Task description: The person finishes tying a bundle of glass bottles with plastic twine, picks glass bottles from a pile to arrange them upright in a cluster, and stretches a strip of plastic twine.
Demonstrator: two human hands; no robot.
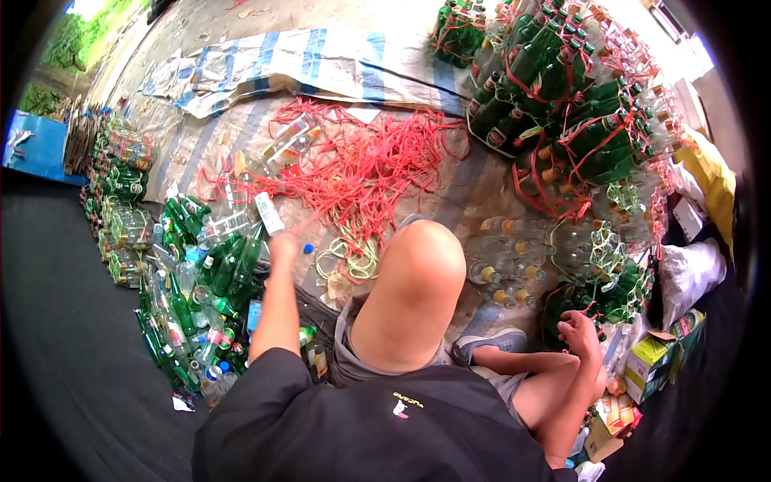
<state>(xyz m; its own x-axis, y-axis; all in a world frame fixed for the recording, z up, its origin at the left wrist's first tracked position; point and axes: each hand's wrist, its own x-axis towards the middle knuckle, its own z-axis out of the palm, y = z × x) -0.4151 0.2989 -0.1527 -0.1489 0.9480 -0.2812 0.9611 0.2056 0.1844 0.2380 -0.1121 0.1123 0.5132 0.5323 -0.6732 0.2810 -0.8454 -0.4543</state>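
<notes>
My left hand [283,251] reaches forward over the left side and is smeared by motion, so its fingers cannot be made out. Just beyond it is a white object with a green mark [269,213]; whether the hand touches it is unclear. A pile of loose green and clear glass bottles [229,261] lies beside that forearm. My right hand [580,332] is by my bent right leg, its fingers loosely bent and apart, with nothing visible in them. Close by it are green bottles [554,309] bound with red string, partly hidden by the hand.
Tangled red plastic string [385,161] covers the ground ahead, with pale green loops [349,255] nearer my knee. Tied bottle bundles [534,80] are stacked at right; more bundles [124,181] line the left. A striped tarp [321,64] lies behind. Cartons [654,365] stand at right.
</notes>
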